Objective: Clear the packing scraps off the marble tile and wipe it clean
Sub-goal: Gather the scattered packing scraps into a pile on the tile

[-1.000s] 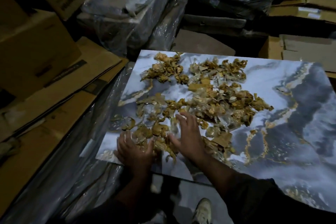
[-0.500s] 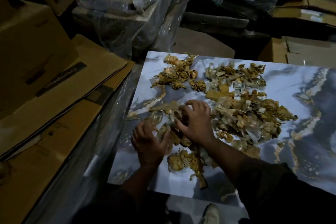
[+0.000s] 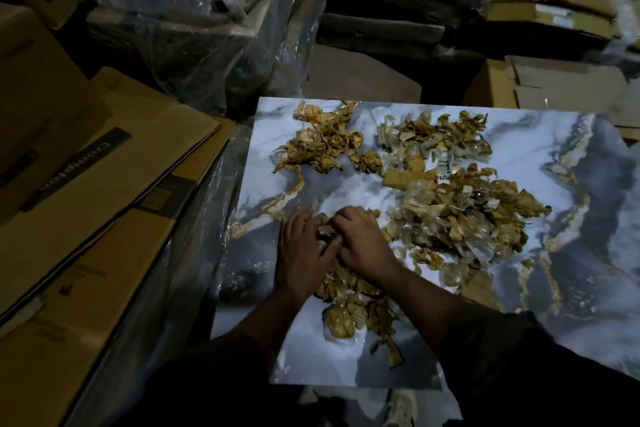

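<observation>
Both hands (image 3: 332,246) on packing scraps (image 3: 450,204)

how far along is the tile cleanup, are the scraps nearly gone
Not nearly. Done: nothing visibly cleared; scraps cover much of the marble tile. In hand: left hand and right hand press together on a clump near the tile's left side. Left: gathering the far clump, removing everything, then wiping; no cloth shows.

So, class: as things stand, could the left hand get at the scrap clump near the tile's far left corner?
Probably yes. The left hand rests on scraps nearer the person, and only bare marble tile lies between it and the far-left clump.
</observation>
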Action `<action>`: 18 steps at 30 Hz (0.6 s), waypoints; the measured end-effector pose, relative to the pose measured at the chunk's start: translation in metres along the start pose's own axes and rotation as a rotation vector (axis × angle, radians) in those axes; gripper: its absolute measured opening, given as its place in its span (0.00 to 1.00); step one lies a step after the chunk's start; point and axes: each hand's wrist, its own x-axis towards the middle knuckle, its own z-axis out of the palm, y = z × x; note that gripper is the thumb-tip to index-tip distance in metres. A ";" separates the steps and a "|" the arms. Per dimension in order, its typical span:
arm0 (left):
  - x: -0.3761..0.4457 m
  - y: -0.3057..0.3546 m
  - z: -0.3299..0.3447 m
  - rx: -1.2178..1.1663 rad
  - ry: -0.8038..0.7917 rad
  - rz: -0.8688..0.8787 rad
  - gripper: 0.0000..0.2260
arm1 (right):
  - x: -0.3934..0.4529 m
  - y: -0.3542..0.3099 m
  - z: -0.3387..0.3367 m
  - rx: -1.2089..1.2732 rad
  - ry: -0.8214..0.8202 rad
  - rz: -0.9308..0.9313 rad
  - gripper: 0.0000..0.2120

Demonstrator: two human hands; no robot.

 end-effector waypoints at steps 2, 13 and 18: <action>0.001 -0.001 0.001 -0.031 0.043 0.016 0.28 | -0.004 -0.003 -0.009 0.035 0.016 -0.017 0.11; -0.001 -0.007 0.003 -0.037 0.034 0.058 0.18 | -0.103 -0.020 -0.006 -0.212 -0.067 0.036 0.56; -0.003 -0.003 0.002 -0.103 -0.028 0.068 0.20 | -0.103 -0.025 0.021 -0.279 0.055 0.105 0.57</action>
